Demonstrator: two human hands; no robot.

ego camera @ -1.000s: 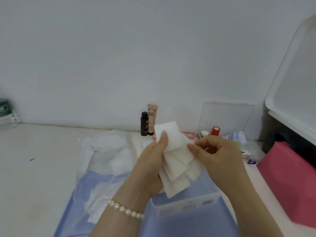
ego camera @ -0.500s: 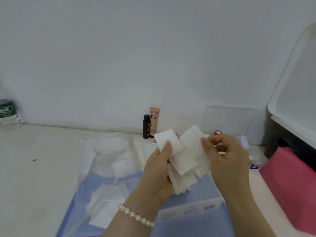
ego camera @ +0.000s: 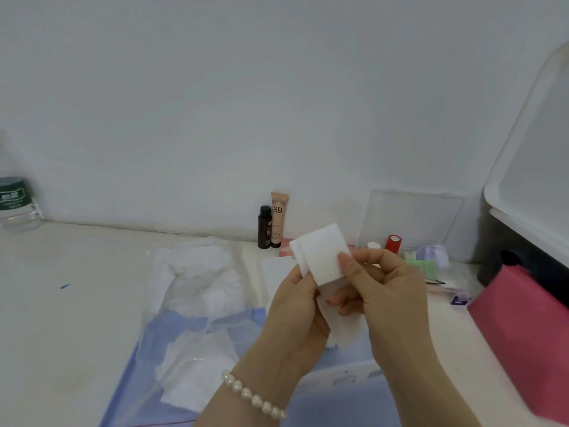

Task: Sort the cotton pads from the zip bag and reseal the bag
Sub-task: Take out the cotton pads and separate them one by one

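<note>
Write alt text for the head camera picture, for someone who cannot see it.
Two hands, left hand and right hand, hold a small stack of white cotton pads above a clear zip bag lying on a pale table. Two small cosmetic bottles stand by the wall behind.

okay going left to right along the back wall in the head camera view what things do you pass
Water bottle → dark bottle → BB cream tube → red cap → clear lid leaning on the wall → white bin.
</note>
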